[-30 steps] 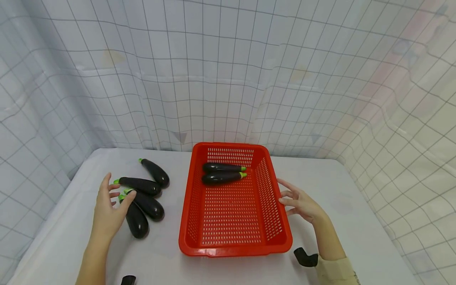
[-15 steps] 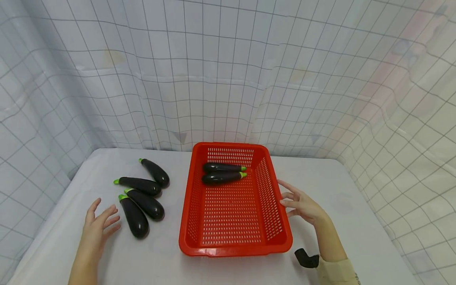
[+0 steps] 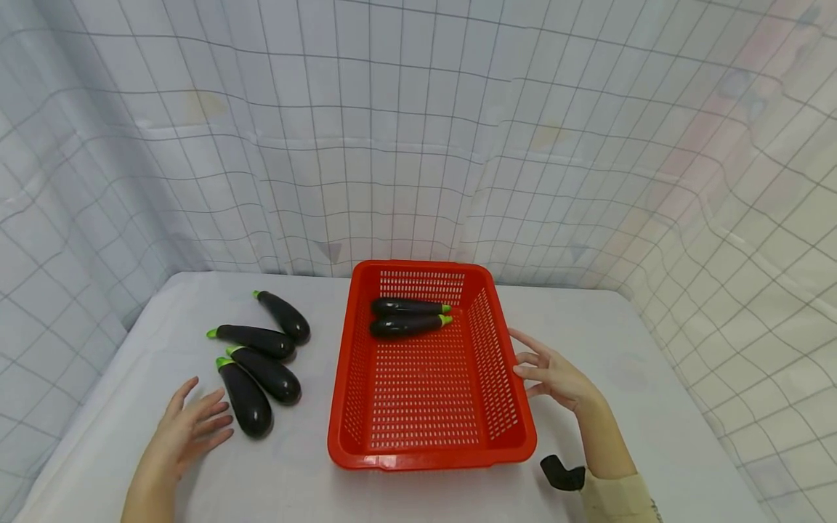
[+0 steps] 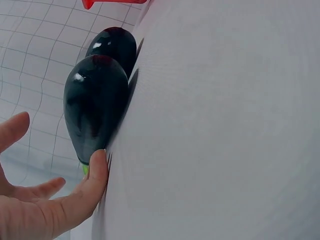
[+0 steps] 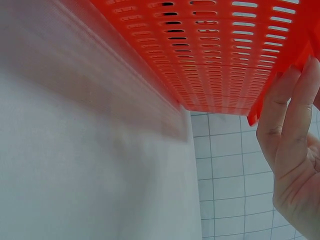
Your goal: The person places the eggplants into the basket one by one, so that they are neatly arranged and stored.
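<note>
My left hand is just left of the nearest eggplant, with its fingers spread and nothing held. In the left wrist view, a fingertip appears beside the green stem end of that eggplant; whether they touch I cannot tell. Several dark eggplants with green stems lie loosely grouped on the left of the table. A red perforated plastic basket stands in the middle, holding two eggplants side by side near its far end. My right hand touches the basket's right rim with extended fingers, seen close up in the right wrist view.
A white cloth covers the table. White grid-patterned curtains hang behind and at both sides. A black strap-like piece sits at my right wrist, by a pale sleeve.
My left hand has drawn back from over the eggplants' stems toward the lower left, then shifted slightly right beside the nearest eggplant. The right hand stays at the basket's rim.
</note>
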`<state>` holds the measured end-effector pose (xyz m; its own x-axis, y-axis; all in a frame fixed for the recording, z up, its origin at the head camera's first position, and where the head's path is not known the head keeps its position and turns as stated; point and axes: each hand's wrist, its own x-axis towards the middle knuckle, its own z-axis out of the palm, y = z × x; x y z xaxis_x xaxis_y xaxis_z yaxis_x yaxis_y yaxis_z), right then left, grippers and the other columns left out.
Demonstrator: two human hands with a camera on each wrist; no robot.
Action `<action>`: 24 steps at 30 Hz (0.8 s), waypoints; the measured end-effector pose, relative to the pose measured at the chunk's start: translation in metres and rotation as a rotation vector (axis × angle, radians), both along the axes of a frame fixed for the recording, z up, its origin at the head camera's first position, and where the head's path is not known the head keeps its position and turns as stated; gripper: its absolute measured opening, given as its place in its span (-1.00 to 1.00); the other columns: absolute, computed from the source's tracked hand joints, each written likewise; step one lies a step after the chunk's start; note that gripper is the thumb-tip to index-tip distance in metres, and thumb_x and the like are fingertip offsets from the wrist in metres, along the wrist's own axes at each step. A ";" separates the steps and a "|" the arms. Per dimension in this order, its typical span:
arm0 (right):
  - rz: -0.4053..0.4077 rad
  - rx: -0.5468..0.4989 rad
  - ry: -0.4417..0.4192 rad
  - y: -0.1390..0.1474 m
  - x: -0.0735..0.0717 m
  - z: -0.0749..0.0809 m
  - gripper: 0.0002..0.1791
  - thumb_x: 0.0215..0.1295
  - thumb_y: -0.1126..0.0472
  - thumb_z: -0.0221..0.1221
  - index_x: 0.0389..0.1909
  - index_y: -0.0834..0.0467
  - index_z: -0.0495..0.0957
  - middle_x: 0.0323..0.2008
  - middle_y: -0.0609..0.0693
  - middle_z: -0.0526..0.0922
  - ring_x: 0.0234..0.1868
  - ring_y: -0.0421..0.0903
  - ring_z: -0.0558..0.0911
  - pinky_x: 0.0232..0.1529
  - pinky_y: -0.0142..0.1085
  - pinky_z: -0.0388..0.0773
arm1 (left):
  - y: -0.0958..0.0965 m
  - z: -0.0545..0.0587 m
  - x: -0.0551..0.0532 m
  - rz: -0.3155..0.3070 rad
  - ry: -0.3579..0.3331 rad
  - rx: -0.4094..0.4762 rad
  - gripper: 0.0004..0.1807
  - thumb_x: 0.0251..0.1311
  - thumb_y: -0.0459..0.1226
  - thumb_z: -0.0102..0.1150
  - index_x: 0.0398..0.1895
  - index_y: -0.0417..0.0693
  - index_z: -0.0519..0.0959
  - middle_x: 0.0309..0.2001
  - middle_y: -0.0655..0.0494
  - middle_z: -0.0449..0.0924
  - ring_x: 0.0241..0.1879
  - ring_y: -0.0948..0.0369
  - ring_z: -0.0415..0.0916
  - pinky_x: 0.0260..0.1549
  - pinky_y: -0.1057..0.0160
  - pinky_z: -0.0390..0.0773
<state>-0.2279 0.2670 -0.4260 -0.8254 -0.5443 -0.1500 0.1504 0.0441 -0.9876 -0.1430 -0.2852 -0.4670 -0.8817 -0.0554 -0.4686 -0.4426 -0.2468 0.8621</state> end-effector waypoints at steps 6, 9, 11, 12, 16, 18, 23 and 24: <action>-0.004 0.000 0.000 0.000 -0.001 -0.001 -0.25 0.30 0.41 -0.01 0.42 0.11 -0.13 -0.16 0.11 0.53 -0.24 -0.06 0.62 -0.34 -0.09 0.59 | 0.007 0.006 -0.005 -0.069 -0.062 -0.121 0.08 0.21 -0.05 0.08 0.37 0.10 -0.62 -0.22 0.13 0.46 -0.31 0.28 0.54 -0.21 0.12 0.57; -0.007 -0.003 -0.005 0.000 -0.001 -0.001 -0.25 0.29 0.41 0.00 0.42 0.11 -0.13 -0.17 0.12 0.52 -0.25 -0.06 0.62 -0.34 -0.09 0.59 | 0.012 0.008 -0.007 -0.109 -0.066 -0.193 0.11 0.19 -0.03 0.10 0.36 0.04 -0.62 -0.10 -0.10 0.42 -0.32 0.27 0.54 -0.23 0.12 0.57; -0.006 -0.003 -0.004 0.000 -0.002 -0.001 -0.25 0.30 0.41 -0.01 0.42 0.11 -0.13 -0.17 0.12 0.52 -0.25 -0.06 0.62 -0.34 -0.09 0.58 | 0.016 0.009 -0.008 -0.125 -0.059 -0.224 0.11 0.19 -0.04 0.10 0.36 -0.01 -0.62 -0.01 -0.28 0.35 -0.32 0.26 0.54 -0.24 0.13 0.58; -0.004 -0.006 -0.006 0.000 -0.002 -0.001 -0.25 0.30 0.42 -0.01 0.42 0.11 -0.13 -0.16 0.12 0.52 -0.25 -0.06 0.62 -0.33 -0.09 0.58 | 0.017 0.010 -0.008 -0.130 -0.055 -0.237 0.11 0.19 -0.04 0.10 0.36 -0.02 -0.62 0.03 -0.38 0.29 -0.33 0.24 0.54 -0.25 0.14 0.58; -0.001 -0.007 -0.005 0.000 -0.002 -0.002 -0.25 0.30 0.42 -0.01 0.42 0.10 -0.13 -0.16 0.11 0.53 -0.24 -0.05 0.62 -0.34 -0.09 0.59 | 0.022 0.010 -0.011 -0.145 -0.053 -0.284 0.10 0.19 -0.04 0.09 0.36 -0.09 -0.59 0.15 -0.54 0.03 -0.34 0.23 0.53 -0.28 0.16 0.59; -0.002 -0.008 -0.006 0.000 -0.001 -0.002 -0.25 0.30 0.42 0.00 0.42 0.10 -0.12 -0.16 0.10 0.54 -0.24 -0.05 0.62 -0.34 -0.09 0.59 | 0.024 0.009 -0.012 -0.152 -0.054 -0.317 0.10 0.19 -0.04 0.10 0.37 -0.11 -0.58 0.16 -0.52 -0.03 -0.35 0.24 0.52 -0.30 0.18 0.59; -0.004 -0.007 -0.002 0.000 -0.001 -0.002 -0.25 0.29 0.41 0.01 0.42 0.11 -0.12 -0.17 0.09 0.55 -0.24 -0.06 0.62 -0.34 -0.10 0.59 | 0.027 0.007 -0.014 -0.151 -0.055 -0.408 0.13 0.15 -0.03 0.15 0.37 -0.15 -0.55 0.01 -0.38 0.12 -0.41 0.26 0.49 -0.37 0.23 0.60; -0.004 -0.009 -0.002 0.000 -0.001 -0.002 -0.24 0.29 0.41 0.01 0.42 0.11 -0.12 -0.17 0.09 0.55 -0.24 -0.06 0.62 -0.35 -0.10 0.59 | 0.027 0.007 -0.015 -0.149 -0.054 -0.425 0.14 0.14 -0.03 0.16 0.37 -0.16 -0.54 -0.03 -0.36 0.15 -0.42 0.26 0.48 -0.38 0.24 0.60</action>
<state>-0.2292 0.2667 -0.4281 -0.8271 -0.5427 -0.1464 0.1521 0.0346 -0.9878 -0.1577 -0.2584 -0.4605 -0.8696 -0.1271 -0.4770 -0.4934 0.1938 0.8479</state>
